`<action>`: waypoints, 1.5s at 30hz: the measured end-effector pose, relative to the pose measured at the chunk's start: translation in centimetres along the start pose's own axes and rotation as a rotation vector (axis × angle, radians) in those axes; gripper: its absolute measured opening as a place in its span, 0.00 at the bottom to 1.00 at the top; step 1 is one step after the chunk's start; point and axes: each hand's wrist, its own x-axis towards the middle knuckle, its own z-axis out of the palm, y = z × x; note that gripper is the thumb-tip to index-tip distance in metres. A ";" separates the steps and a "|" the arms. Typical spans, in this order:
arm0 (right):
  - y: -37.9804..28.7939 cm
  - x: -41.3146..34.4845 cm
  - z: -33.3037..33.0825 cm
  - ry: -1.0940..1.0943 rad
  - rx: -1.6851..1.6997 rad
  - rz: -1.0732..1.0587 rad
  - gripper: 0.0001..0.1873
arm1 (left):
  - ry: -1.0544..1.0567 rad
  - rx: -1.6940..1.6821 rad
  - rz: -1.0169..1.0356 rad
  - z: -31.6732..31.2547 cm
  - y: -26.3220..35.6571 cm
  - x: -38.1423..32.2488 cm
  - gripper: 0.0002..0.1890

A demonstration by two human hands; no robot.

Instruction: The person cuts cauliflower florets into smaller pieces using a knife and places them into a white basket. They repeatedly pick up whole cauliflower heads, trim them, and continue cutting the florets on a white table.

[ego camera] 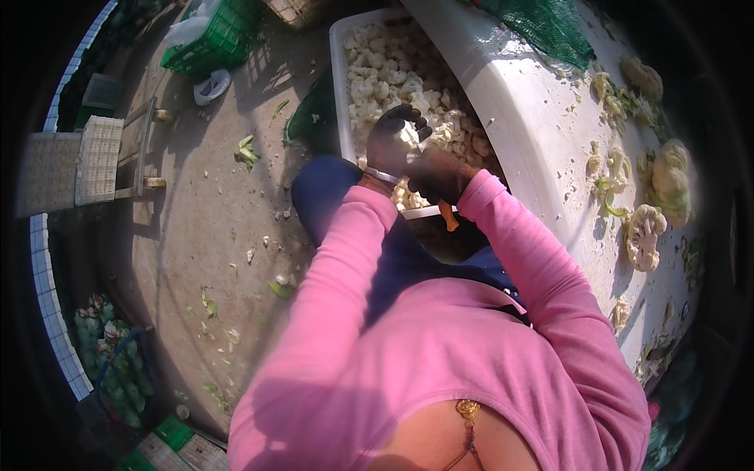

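My left hand, in a dark, stained glove, curls around a pale piece of cauliflower above a white plastic tub. Close beside it, my gloved right hand grips a tool by its orange handle, which sticks out below the fist. It looks like a small knife, but the blade is hidden. Cut cauliflower florets fill the tub under both hands, and its right part lies in shadow.
On my right, a white table carries a cut cauliflower head, a whole one, leaf scraps and green netting. A green crate stands at the upper left. Leaf scraps litter the floor near a trolley.
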 end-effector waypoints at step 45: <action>16.9 -42.0 -12.1 1.554 -0.335 0.174 0.26 | -0.876 0.652 -0.669 23.7 -24.7 -0.5 0.18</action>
